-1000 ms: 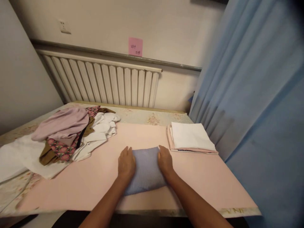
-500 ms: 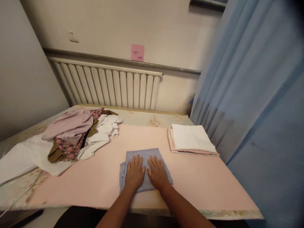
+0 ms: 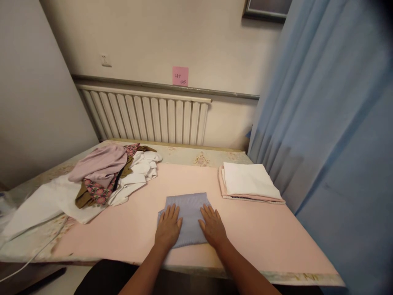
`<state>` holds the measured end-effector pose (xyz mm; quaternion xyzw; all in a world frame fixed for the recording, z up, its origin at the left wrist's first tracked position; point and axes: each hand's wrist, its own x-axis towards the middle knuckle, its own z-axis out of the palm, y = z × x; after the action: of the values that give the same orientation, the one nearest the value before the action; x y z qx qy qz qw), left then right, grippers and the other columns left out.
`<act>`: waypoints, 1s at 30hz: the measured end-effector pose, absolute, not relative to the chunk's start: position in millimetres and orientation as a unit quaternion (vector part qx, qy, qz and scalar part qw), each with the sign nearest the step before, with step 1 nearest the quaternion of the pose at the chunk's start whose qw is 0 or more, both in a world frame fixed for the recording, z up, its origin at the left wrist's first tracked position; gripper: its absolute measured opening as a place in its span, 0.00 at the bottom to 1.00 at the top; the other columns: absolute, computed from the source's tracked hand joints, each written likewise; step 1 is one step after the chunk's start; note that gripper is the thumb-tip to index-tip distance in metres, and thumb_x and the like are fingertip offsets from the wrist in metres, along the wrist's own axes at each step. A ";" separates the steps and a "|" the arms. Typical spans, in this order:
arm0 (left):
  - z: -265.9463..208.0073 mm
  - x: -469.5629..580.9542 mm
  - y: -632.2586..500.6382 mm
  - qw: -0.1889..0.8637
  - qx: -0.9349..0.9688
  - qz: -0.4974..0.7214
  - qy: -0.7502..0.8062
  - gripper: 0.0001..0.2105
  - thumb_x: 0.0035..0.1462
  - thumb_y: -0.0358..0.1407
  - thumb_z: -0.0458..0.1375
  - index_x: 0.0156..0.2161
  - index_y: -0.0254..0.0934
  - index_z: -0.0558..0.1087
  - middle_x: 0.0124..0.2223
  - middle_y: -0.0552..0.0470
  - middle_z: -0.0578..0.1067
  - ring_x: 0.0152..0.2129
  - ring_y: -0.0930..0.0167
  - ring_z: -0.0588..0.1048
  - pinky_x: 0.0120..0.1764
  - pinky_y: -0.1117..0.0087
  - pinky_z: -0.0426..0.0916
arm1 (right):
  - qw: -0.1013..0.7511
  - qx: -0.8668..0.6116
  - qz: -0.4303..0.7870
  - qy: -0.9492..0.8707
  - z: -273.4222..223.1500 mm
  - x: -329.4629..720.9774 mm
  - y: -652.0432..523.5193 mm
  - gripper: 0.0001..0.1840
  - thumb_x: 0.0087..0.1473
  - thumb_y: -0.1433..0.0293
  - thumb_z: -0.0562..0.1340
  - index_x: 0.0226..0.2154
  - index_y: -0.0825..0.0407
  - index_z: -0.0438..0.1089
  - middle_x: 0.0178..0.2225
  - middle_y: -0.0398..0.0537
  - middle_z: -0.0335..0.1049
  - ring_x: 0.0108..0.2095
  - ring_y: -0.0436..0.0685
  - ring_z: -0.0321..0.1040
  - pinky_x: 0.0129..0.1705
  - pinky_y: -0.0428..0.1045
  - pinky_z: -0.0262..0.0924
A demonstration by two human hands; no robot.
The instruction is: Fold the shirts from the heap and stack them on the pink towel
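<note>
A folded blue-grey garment [image 3: 190, 219] with fine stripes lies flat on the pink cloth [image 3: 129, 233] in front of me. My left hand [image 3: 169, 225] rests palm down on its left part, fingers stretched out. On its right edge my right hand [image 3: 212, 224] lies flat too, fingers a little spread. A small folded bit of the same fabric sticks out beyond the left side. What lies under the palms is hidden.
At the right is a neat stack of folded cloths [image 3: 250, 180], white on top. A loose heap of clothes [image 3: 101, 164] covers the table's left. Behind stand a radiator [image 3: 147, 114] and wall; a blue curtain [image 3: 313, 123] hangs at right. A white cord [image 3: 39, 252] runs at lower left.
My hands have slid apart, the left toward the left and the right toward the right edge, baring the garment's middle. The view has tilted up slightly.
</note>
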<state>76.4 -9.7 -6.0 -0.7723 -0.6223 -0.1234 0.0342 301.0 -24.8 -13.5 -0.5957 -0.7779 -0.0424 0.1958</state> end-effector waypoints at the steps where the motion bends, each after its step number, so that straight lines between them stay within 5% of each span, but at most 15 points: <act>1: -6.2 74.5 -11.6 0.036 -0.772 -0.127 -0.621 0.25 0.64 0.44 0.41 0.63 0.37 0.57 0.66 0.47 0.58 0.64 0.60 0.52 0.61 0.54 0.50 | 0.197 -0.596 -0.042 -0.778 -13.5 302.2 -26.3 0.26 0.63 0.58 0.49 0.61 0.47 0.56 0.64 0.45 0.53 0.65 0.60 0.45 0.63 0.60 0.40; 30: -8.8 49.3 -40.2 0.035 -0.782 -0.151 -0.603 0.24 0.65 0.41 0.42 0.62 0.37 0.60 0.64 0.48 0.61 0.62 0.62 0.55 0.61 0.55 0.50 | 0.181 -0.585 -0.109 -0.783 -32.3 329.6 -66.4 0.26 0.63 0.63 0.50 0.61 0.52 0.57 0.63 0.51 0.53 0.63 0.61 0.49 0.62 0.59 0.44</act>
<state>49.3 -40.2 -8.8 -0.7825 -0.6032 -0.1509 0.0345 329.6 -66.4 -32.3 -0.5854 -0.7827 -0.1086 0.1812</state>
